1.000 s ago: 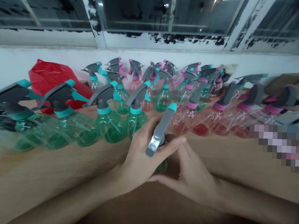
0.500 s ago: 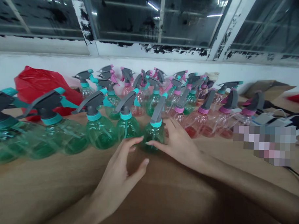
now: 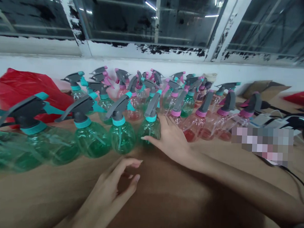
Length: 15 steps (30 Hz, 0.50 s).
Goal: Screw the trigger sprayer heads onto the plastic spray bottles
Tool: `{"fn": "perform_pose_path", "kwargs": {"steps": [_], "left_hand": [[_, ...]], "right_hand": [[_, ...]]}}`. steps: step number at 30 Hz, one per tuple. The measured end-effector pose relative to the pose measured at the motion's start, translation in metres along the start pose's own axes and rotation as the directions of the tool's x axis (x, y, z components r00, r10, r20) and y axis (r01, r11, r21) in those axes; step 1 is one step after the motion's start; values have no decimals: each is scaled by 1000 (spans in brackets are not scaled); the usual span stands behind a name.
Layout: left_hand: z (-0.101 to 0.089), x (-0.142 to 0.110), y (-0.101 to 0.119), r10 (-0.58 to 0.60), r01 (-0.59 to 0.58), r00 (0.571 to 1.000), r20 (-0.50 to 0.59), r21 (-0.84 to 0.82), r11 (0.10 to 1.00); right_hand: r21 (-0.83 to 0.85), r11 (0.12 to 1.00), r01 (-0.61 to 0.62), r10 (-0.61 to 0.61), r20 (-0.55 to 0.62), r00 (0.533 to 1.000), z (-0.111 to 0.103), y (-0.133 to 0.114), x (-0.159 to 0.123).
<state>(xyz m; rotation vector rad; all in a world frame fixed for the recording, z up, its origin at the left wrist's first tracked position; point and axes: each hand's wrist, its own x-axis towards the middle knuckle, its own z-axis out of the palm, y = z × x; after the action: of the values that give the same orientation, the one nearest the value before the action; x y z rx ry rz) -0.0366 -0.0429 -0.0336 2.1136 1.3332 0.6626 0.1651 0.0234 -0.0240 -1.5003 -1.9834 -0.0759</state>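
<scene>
My right hand is closed around the right side of a clear green spray bottle with a grey trigger head and a turquoise collar. Its thumb lies across the front of the bottle, while the other fingers are partly hidden on the far side. The bottle stands upright on the table. Lower and to the left, my left hand hangs empty, fingers curved and apart from the thumb. Nearest to it is another green spray bottle, untouched, in a row of similar green ones running left.
Pink spray bottles continue the row to the right, with more mixed ones behind. A red plastic bag sits at the left. Cardboard, cables and a pixelated patch lie on the wooden table at right. A window wall rises behind.
My left hand has drawn back from the bottles, down towards me. My right hand stays at the same green spray bottle, its thumb further across it. The whole scene has shifted slightly left in view.
</scene>
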Motion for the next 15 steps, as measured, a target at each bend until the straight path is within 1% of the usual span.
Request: {"fn": "perform_pose_path", "kwargs": {"steps": [4, 6, 8, 10, 13, 15], "left_hand": [[5, 12, 7, 43, -43, 999, 20, -28, 999], [8, 18, 10, 65, -63, 997, 35, -38, 997], [10, 24, 13, 87, -85, 995, 47, -53, 995], [12, 29, 16, 102, -98, 994, 50, -80, 992], [14, 36, 23, 100, -96, 994, 43, -87, 992], [15, 41, 29, 104, -103, 994, 22, -69, 992]], "right_hand": [[77, 996, 47, -44, -48, 998, -21, 9, -13], [98, 995, 25, -19, -63, 998, -35, 19, -20], [80, 996, -39, 46, -82, 996, -46, 33, -26], [29, 990, -139, 141, -84, 986, -54, 46, -30], [-75, 961, -265, 261, -59, 963, -56, 58, -32], [-108, 950, -292, 291, -21, 956, -53, 60, -30]]}}
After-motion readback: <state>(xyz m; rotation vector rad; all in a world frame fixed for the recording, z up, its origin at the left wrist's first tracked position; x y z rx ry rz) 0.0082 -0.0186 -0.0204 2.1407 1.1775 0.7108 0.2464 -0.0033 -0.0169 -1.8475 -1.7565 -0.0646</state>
